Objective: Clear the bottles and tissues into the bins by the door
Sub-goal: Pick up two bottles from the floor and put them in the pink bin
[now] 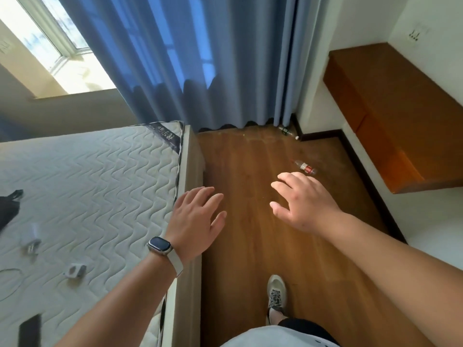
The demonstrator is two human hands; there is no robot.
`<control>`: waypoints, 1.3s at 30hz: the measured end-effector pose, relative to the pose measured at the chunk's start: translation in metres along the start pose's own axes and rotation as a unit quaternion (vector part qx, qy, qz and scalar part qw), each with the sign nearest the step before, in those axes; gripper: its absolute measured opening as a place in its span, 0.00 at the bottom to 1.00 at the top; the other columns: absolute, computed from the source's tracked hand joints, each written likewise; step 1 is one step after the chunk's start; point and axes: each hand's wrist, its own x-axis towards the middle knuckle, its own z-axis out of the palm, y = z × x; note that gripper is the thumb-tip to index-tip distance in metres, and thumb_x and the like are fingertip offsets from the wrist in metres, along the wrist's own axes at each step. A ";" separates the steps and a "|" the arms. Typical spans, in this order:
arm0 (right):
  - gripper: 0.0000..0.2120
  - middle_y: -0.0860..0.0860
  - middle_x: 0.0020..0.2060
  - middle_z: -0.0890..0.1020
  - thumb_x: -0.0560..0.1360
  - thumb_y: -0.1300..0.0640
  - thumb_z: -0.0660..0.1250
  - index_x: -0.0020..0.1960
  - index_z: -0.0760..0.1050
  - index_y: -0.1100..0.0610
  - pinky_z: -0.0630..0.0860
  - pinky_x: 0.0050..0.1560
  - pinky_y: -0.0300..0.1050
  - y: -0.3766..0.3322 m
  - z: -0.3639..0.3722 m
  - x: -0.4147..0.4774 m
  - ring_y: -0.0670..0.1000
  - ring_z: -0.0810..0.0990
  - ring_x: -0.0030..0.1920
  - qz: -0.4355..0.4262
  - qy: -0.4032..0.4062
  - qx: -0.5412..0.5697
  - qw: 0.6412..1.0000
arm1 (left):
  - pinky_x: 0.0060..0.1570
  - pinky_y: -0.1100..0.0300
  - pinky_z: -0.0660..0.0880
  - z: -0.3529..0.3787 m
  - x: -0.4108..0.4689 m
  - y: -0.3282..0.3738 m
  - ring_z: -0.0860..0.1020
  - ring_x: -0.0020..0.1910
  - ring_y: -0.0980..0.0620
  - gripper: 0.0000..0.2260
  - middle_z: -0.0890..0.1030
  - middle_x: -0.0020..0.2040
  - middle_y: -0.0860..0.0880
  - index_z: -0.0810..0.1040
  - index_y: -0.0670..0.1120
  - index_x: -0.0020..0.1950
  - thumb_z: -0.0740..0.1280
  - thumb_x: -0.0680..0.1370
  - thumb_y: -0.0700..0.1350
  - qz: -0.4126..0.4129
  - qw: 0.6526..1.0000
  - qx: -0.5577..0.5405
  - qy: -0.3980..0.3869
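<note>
A clear plastic bottle with a red label lies on its side on the wooden floor, just beyond the fingers of my right hand. That hand is stretched forward, fingers spread, holding nothing. A second clear bottle with a dark label lies in the far corner below the blue curtain. My left hand, with a watch on the wrist, hovers open over the edge of the bed frame, empty. No tissues or bins are in view.
A bare quilted mattress on a bed frame fills the left, with small white items and a black bag on it. A wooden wall-mounted cabinet juts out at the right. Blue curtains hang ahead. My shoe stands on the floor strip.
</note>
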 end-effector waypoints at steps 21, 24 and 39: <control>0.25 0.51 0.70 0.70 0.78 0.40 0.55 0.70 0.69 0.52 0.65 0.68 0.51 0.137 0.005 0.207 0.53 0.67 0.69 0.107 -0.072 -0.021 0.991 | 0.64 0.48 0.69 0.053 0.285 -0.060 0.73 0.65 0.47 0.17 0.78 0.63 0.50 0.77 0.50 0.64 0.62 0.78 0.55 0.081 0.996 -0.039 0.019; 0.26 0.50 0.71 0.69 0.78 0.39 0.53 0.71 0.68 0.50 0.64 0.69 0.50 0.144 0.007 0.247 0.52 0.66 0.71 0.152 -0.080 -0.037 0.984 | 0.65 0.46 0.69 0.064 0.340 -0.085 0.74 0.65 0.46 0.17 0.78 0.64 0.49 0.78 0.49 0.64 0.62 0.78 0.54 0.116 0.992 -0.056 0.016; 0.25 0.49 0.71 0.67 0.79 0.39 0.53 0.71 0.67 0.50 0.65 0.69 0.50 0.142 0.009 0.407 0.52 0.65 0.71 0.285 -0.109 -0.031 0.952 | 0.64 0.44 0.69 0.077 0.551 -0.193 0.74 0.64 0.45 0.16 0.78 0.63 0.49 0.77 0.49 0.64 0.67 0.78 0.50 0.216 0.970 -0.112 0.003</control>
